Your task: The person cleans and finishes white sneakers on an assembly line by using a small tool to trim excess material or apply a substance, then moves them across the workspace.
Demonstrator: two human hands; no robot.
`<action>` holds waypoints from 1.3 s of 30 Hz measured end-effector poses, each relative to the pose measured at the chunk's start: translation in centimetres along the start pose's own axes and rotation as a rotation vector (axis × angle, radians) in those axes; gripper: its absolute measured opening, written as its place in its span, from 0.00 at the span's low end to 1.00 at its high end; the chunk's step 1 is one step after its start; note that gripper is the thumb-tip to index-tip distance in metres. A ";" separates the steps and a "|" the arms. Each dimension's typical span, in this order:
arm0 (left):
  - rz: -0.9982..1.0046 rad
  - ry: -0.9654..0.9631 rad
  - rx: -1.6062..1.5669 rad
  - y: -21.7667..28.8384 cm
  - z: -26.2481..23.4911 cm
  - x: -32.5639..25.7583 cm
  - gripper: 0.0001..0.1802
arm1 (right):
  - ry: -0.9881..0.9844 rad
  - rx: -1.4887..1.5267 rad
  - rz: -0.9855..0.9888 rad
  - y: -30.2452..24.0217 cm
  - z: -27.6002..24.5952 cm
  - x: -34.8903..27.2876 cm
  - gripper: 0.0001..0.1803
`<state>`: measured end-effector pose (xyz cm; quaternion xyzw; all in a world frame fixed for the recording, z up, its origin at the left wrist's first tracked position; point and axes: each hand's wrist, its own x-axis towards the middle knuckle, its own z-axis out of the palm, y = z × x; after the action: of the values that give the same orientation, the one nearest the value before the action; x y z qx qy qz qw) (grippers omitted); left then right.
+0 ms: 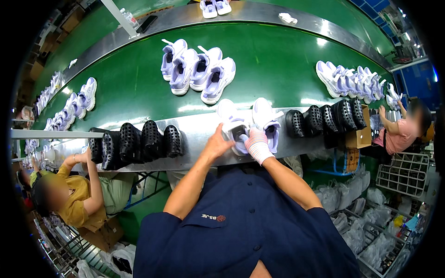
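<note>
A white and lavender sneaker (pixel 227 110) sits toe away from me on the metal ledge in front of my body. My bare left hand (pixel 218 144) grips its left side, thumb and fingers apart around the edge. My right hand (pixel 258 145), in a white glove with pink stripes, is at the right side of the shoe's opening; its fingertips are partly hidden there. A matching sneaker (pixel 262 111) stands just to the right, its toe also pointing away, close beside my right hand.
Black perforated shoe forms line the ledge at left (pixel 131 142) and right (pixel 329 118). Several sneakers (pixel 185 69) stand on the green belt (pixel 273 60), with more rows (pixel 350 81) farther off. Co-workers sit at left (pixel 76 197) and right (pixel 401 132). Racks (pixel 371 231) hold plastic-wrapped items.
</note>
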<state>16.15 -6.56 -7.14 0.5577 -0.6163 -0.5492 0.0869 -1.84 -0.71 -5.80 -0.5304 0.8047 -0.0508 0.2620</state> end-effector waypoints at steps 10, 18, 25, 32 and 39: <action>-0.091 0.333 0.367 0.4 3.6 0.7 0.29 | 0.067 -0.017 0.079 -2.1 0.9 1.1 0.16; -0.111 0.302 0.353 1.7 3.0 0.2 0.32 | -0.005 0.091 0.029 -1.5 0.2 1.2 0.22; 0.184 0.380 0.461 3.4 2.4 -4.1 0.33 | 0.429 0.313 0.087 4.8 -8.0 -6.1 0.12; 0.627 0.128 0.469 4.2 5.3 -6.4 0.31 | 0.239 0.143 0.145 10.8 -1.4 -1.8 0.16; 0.391 -0.124 0.763 5.5 7.1 -5.1 0.27 | 0.134 0.303 0.014 7.4 0.1 -3.8 0.20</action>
<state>9.65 0.32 -2.94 0.3887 -0.8732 -0.2877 -0.0603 -6.79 5.82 -7.14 -0.4744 0.8073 -0.2049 0.2852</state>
